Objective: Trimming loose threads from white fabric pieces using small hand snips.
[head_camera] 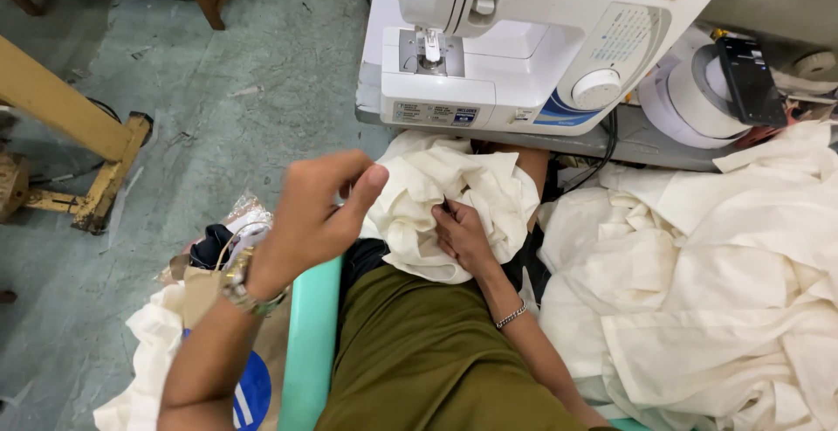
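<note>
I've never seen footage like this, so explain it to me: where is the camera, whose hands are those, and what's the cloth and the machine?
There is one view, from a camera on the person's head, looking down at their lap. The left hand, wearing a wristwatch, pinches an edge of the cream cloth. The right hand, with a bracelet, presses into the same bundle on the lap. Ahead stands a white sewing machine on a grey table. More cream fabric is piled to the right; a paper bag sits on the floor at left.
</note>
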